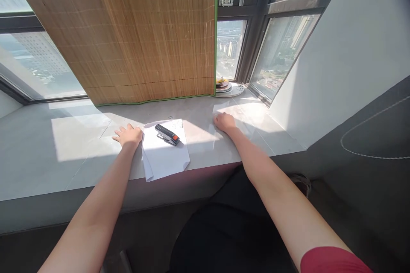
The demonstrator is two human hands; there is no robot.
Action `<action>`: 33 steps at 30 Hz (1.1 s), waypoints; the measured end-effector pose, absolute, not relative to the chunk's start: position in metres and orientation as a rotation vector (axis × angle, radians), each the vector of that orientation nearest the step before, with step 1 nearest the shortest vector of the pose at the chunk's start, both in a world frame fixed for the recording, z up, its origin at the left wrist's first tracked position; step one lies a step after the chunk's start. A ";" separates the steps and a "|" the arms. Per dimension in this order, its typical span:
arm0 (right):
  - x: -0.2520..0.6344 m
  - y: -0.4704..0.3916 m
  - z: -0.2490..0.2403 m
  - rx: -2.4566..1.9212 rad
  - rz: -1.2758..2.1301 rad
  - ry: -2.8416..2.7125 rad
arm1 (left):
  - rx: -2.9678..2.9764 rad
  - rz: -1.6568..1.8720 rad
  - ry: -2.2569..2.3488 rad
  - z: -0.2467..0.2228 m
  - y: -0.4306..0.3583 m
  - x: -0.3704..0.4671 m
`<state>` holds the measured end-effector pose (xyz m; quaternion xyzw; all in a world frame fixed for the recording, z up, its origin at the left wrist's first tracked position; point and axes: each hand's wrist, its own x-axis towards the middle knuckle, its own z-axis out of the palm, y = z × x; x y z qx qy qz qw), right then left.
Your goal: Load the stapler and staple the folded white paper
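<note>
My left hand (128,136) rests on the grey tiled sill with its fingers spread, just left of some white paper sheets (166,160). On those sheets lies a black stapler (167,135) with an orange-red patch near one end. To the right of the paper, my right hand (225,122) sits on the sill with its fingers curled in, apart from the sheets. Nothing shows in its grip. A pale patch lies just beyond its knuckles; whether that is sunlight or paper I cannot make out.
A bamboo blind (153,38) with green edging hangs down to the back of the sill (96,153). A stack of plates (228,89) stands in the far right corner by the window frames. A beaded cord (358,153) hangs at the right.
</note>
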<state>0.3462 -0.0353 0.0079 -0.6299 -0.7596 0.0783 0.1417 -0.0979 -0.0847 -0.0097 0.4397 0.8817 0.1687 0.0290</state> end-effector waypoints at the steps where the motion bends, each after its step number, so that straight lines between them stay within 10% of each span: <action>1: 0.367 -0.037 0.005 -1.933 0.222 -2.125 | 1.356 0.516 2.713 -0.010 -0.084 -0.098; 19: 0.308 -0.085 0.009 -1.718 0.023 -2.022 | 1.339 0.654 2.640 0.004 -0.091 -0.089; 33: 0.193 -0.115 -0.002 -1.197 0.605 -2.353 | 1.329 0.521 2.710 0.000 -0.085 -0.094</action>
